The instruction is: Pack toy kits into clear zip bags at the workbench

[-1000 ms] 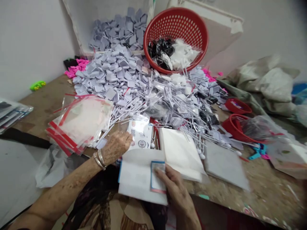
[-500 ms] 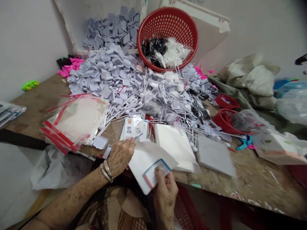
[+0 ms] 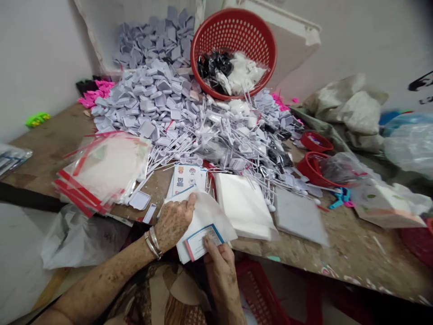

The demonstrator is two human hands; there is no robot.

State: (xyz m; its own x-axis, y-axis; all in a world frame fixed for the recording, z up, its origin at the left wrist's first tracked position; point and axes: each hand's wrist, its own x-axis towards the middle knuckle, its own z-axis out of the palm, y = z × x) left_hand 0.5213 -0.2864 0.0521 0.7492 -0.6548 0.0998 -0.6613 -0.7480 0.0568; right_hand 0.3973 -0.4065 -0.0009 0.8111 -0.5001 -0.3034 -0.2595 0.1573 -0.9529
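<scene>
My left hand (image 3: 176,222), wearing bracelets and a ring, is closed on the upper left part of a translucent white sheet (image 3: 208,208); its thumb is hidden. With thumb on top, my right hand (image 3: 220,266) pinches a small printed card (image 3: 204,241) with a blue and pink border against the lower part of the white sheet. Directly beyond my left hand lies a sticker sheet (image 3: 189,176) with small cartoon animals. A stack of white sheets (image 3: 241,205) rests to the right of the held sheet. Small pale tray pieces (image 3: 139,200) lie left of my left hand.
Pale plastic pieces (image 3: 154,99) are heaped across the back. Above them a red basket (image 3: 237,27) holds black and white bagged items. Red-edged clear bags (image 3: 108,167) lie left. A grey stack (image 3: 299,216), small red baskets (image 3: 313,167) and plastic bags stand right.
My right hand has moved left and slightly down with the card, bringing the white sheet closer to my left hand. My left hand has shifted slightly over the sheet, and the view has turned a little.
</scene>
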